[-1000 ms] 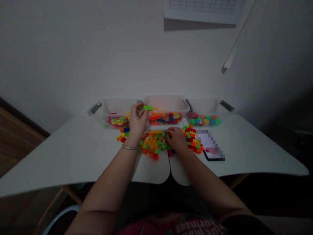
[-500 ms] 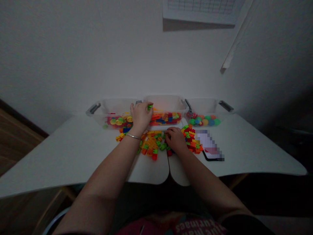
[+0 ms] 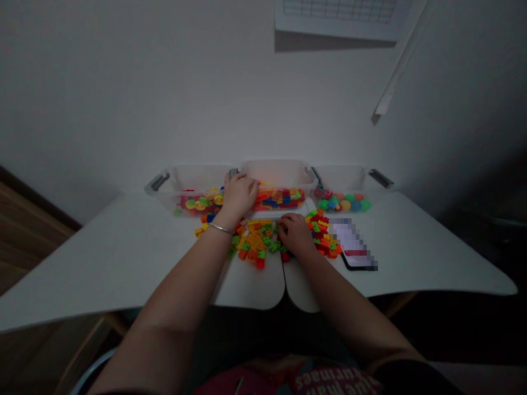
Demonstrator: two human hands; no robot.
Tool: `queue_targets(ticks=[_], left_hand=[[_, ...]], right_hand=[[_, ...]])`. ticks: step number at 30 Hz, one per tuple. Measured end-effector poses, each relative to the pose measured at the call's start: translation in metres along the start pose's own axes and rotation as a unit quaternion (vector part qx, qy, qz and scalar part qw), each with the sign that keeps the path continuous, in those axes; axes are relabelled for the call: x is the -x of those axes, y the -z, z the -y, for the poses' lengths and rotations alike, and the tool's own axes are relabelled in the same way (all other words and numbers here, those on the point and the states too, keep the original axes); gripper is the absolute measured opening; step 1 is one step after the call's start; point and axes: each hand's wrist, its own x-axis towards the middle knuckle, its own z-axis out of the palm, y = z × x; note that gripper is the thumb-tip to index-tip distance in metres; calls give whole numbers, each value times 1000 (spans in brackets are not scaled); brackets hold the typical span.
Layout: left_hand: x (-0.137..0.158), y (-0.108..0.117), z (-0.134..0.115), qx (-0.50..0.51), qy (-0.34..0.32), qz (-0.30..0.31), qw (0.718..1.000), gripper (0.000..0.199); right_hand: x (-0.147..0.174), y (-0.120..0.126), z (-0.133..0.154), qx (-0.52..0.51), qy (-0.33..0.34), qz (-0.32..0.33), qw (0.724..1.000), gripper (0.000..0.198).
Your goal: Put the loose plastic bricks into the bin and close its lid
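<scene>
My left hand (image 3: 239, 196) is over the front rim of the middle clear plastic bin (image 3: 275, 169), its fingers loosely bent and apart; no block shows in them. Toy building blocks (image 3: 269, 200) in red, orange, blue and yellow lie inside that bin. My right hand (image 3: 295, 233) rests at the table among loose building blocks (image 3: 253, 238), its fingers curled together by some green blocks (image 3: 272, 244). Whatever its fingertips hold, if anything, is hidden. More loose blocks (image 3: 323, 233) lie just right of that hand.
A left clear bin (image 3: 164, 184) holds yellow and red pieces. The right clear bin (image 3: 373, 189) contains colourful balls (image 3: 346, 204). A phone (image 3: 354, 247) with a blurred screen lies right of the blocks. The white table (image 3: 432, 258) has a seam near its middle.
The green block that showed between my left fingertips is no longer visible. My left hand has dipped slightly and its fingers have loosened. My right hand has hardly moved.
</scene>
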Motion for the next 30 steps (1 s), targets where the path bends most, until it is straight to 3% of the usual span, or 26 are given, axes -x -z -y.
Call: queue_targets(ticks=[4, 9, 17, 23, 26, 30], left_hand=[[12, 13, 0, 28, -44, -9, 999, 40], [50, 22, 2, -10, -26, -35, 999, 43], [98, 10, 25, -117, 22, 37, 992, 32], [107, 2, 31, -118, 7, 62, 991, 30], [106, -1, 34, -117, -6, 70, 991, 29], [104, -5, 38, -107, -9, 77, 991, 30]], right_hand=[[-1, 0, 1, -2, 1, 2, 1000, 25], [-2, 0, 0, -4, -2, 8, 1000, 25], [-5, -3, 1, -7, -6, 14, 1000, 26], [-10, 7, 8, -52, 63, -12, 997, 22], [-20, 19, 21, -58, 100, 44, 992, 20], [-40, 31, 46, 10, 203, 202, 958, 24]])
